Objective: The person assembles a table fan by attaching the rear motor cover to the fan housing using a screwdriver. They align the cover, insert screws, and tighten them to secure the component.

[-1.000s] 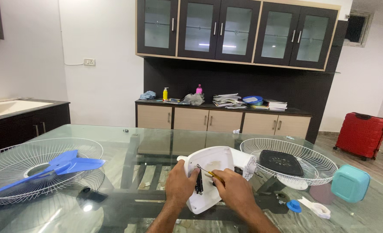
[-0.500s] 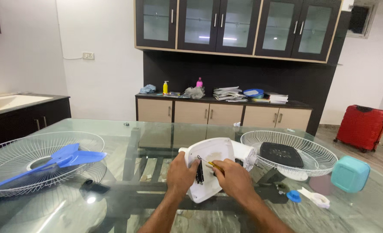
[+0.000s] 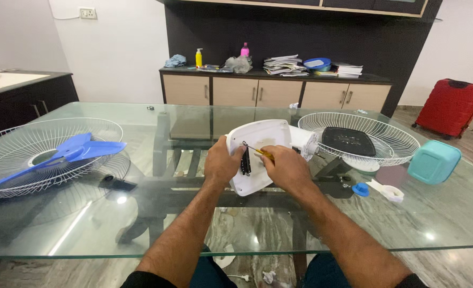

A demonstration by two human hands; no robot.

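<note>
A white fan motor housing [image 3: 260, 140] lies on the glass table [image 3: 140, 213] in front of me. My left hand [image 3: 221, 162] grips its left edge near a dark slot. My right hand [image 3: 285, 166] holds a yellow-handled screwdriver [image 3: 258, 151], its tip pointing at the housing's face. A white wire fan guard [image 3: 360, 140] with a black centre plate lies just right of the housing. Another wire guard [image 3: 12, 154] on the far left carries the blue fan blade [image 3: 68, 154].
A teal box [image 3: 434, 161] sits at the right, with a small blue cap [image 3: 361, 189] and a white plastic part [image 3: 387, 191] near it. A small black piece [image 3: 116, 183] lies left of centre. A cluttered sideboard [image 3: 268, 85] and a red suitcase [image 3: 450, 106] stand behind.
The view has come closer and tilted down toward the table. Both hands stay on the housing with the screwdriver at about the same spot.
</note>
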